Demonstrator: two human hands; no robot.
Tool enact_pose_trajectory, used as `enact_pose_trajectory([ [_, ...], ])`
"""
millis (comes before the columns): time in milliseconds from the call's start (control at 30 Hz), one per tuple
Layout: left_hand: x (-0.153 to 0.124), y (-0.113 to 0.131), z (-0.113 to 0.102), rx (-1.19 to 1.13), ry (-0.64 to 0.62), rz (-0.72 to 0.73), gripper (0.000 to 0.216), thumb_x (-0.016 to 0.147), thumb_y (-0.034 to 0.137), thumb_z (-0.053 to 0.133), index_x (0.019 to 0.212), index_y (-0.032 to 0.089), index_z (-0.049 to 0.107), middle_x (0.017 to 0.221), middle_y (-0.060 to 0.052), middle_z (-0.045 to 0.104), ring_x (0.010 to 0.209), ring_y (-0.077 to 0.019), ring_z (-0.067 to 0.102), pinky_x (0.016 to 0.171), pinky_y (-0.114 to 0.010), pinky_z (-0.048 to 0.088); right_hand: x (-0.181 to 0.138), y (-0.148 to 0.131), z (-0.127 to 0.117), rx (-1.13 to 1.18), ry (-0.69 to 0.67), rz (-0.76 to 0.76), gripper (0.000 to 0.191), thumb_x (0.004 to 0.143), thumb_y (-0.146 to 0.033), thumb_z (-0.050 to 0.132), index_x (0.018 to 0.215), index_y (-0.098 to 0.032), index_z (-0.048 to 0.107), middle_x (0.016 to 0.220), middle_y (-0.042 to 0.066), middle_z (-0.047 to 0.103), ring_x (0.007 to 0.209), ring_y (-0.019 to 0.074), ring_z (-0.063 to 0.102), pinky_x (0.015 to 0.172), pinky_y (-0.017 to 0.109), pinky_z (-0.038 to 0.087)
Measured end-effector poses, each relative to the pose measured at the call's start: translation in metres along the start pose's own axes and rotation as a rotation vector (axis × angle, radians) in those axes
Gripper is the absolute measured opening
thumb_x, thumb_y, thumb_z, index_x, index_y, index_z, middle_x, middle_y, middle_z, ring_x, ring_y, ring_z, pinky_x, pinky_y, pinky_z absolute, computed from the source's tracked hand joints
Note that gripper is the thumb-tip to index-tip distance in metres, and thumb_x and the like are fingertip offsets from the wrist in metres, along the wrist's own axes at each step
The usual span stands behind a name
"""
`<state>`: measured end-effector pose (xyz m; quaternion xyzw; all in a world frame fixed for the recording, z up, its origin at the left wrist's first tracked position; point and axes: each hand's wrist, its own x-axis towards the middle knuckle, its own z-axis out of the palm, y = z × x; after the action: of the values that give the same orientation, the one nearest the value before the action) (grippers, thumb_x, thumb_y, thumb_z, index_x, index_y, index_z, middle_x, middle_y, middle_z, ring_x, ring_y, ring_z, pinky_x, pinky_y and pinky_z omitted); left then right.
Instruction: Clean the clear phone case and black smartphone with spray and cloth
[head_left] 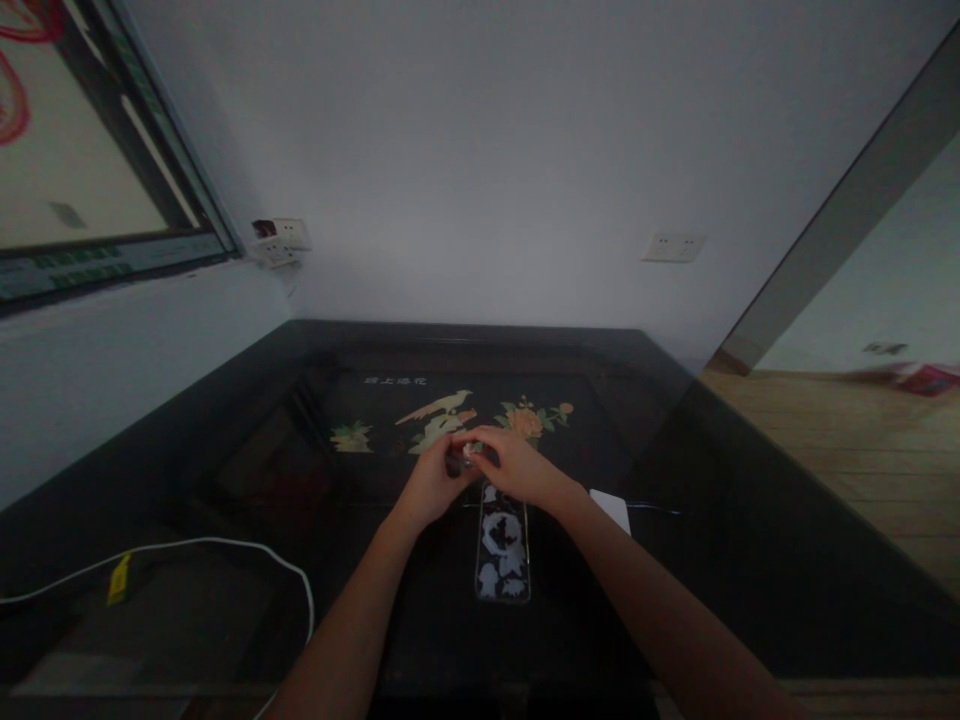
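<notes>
My left hand [437, 480] and my right hand [519, 466] meet over the middle of the dark table, fingers curled in toward each other. Between the fingertips of both is a small whitish thing [469, 452] with a greenish edge, too small and partly covered for me to name. Just below the hands lies a clear phone case [503, 590] bearing several pale cut-out shapes. Its upper end is partly hidden by my right hand.
The glossy dark table [675, 590] carries a bird-and-flower picture [525, 421]. A white cable [225, 541] with a yellow tag [118, 580] curves across the left. Beside my right forearm lies a white flat object [611, 508]. Wall sockets [673, 247] sit behind.
</notes>
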<state>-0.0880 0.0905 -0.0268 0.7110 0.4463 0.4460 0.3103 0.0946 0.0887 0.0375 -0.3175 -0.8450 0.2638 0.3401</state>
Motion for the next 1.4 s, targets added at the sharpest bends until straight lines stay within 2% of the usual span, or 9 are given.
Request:
enact_pose_trajectory([
  [167,0.000,0.001,-0.001,0.004,0.005,-0.014,0.027,0.077,0.026,0.078,0.099,0.019,0.063,0.098,-0.005,0.071,0.087,-0.0200,0.067,0.073,-0.030,0.051,0.008,0.000,-0.001,-0.115,0.007,0.080,0.023,0.092,-0.017,0.068,0.115,-0.021,0.068,0.108,0.007,0.072,0.100,0.0224,0.068,0.091,0.038,0.053],
  [300,-0.001,0.002,-0.001,0.010,-0.010,-0.010,0.021,0.077,0.020,0.074,0.093,0.019,0.061,0.090,-0.002,0.068,0.082,-0.0179,0.064,0.072,-0.029,0.049,0.010,-0.003,0.005,-0.231,0.118,0.126,0.032,0.088,-0.038,0.075,0.112,-0.020,0.067,0.108,0.009,0.067,0.096,0.0241,0.066,0.088,0.040,0.053],
  [400,0.000,-0.002,0.000,0.006,-0.005,-0.018,0.022,0.077,0.019,0.073,0.095,0.018,0.061,0.093,-0.003,0.069,0.083,-0.0185,0.066,0.073,-0.029,0.050,0.007,-0.008,0.004,-0.136,0.127,0.035,0.027,0.093,-0.026,0.067,0.120,-0.021,0.064,0.117,0.009,0.067,0.109,0.0229,0.064,0.097,0.039,0.050],
  [500,0.001,-0.006,0.001,-0.014,-0.001,-0.015,0.031,0.077,0.019,0.073,0.106,0.018,0.062,0.103,-0.006,0.071,0.090,-0.0200,0.068,0.077,-0.030,0.052,0.005,-0.009,-0.002,-0.056,0.012,-0.021,0.034,0.091,-0.009,0.061,0.122,-0.022,0.065,0.119,0.008,0.071,0.113,0.0212,0.065,0.101,0.038,0.049],
  [567,0.001,-0.007,0.002,-0.021,0.005,-0.020,0.036,0.078,0.023,0.074,0.111,0.018,0.062,0.106,-0.007,0.072,0.091,-0.0204,0.068,0.079,-0.031,0.053,0.005,-0.008,-0.005,-0.036,-0.046,0.003,0.035,0.091,-0.005,0.058,0.120,-0.022,0.067,0.118,0.007,0.072,0.110,0.0200,0.067,0.100,0.037,0.050],
  [733,0.000,-0.004,0.001,0.015,-0.002,-0.027,0.030,0.078,0.032,0.078,0.101,0.018,0.063,0.097,-0.005,0.071,0.086,-0.0194,0.066,0.074,-0.029,0.050,0.012,-0.006,-0.004,-0.139,-0.025,0.117,0.020,0.091,-0.018,0.070,0.111,-0.020,0.069,0.107,0.007,0.074,0.100,0.0209,0.068,0.091,0.035,0.051],
  [833,0.000,0.000,0.000,0.032,-0.004,-0.025,0.025,0.079,0.032,0.078,0.092,0.018,0.061,0.088,-0.002,0.068,0.080,-0.0173,0.063,0.070,-0.027,0.047,0.012,-0.006,-0.003,-0.167,0.021,0.145,0.025,0.092,-0.031,0.073,0.113,-0.020,0.067,0.107,0.008,0.072,0.098,0.0215,0.068,0.088,0.035,0.052],
  [1067,0.000,0.001,0.000,0.046,0.015,-0.046,0.030,0.076,0.030,0.079,0.098,0.017,0.063,0.089,-0.003,0.069,0.078,-0.0169,0.063,0.069,-0.027,0.046,0.005,-0.001,-0.009,-0.028,-0.080,0.026,0.037,0.089,-0.003,0.060,0.119,-0.023,0.067,0.118,0.005,0.073,0.110,0.0185,0.066,0.096,0.032,0.050],
  [1400,-0.001,-0.004,0.000,0.016,0.020,-0.027,0.026,0.074,0.025,0.078,0.091,0.018,0.060,0.085,-0.001,0.067,0.079,-0.0169,0.062,0.070,-0.027,0.046,0.009,-0.003,-0.006,-0.180,-0.099,0.090,0.015,0.095,-0.029,0.069,0.109,-0.022,0.071,0.107,0.005,0.066,0.097,0.0189,0.064,0.086,0.032,0.050],
])
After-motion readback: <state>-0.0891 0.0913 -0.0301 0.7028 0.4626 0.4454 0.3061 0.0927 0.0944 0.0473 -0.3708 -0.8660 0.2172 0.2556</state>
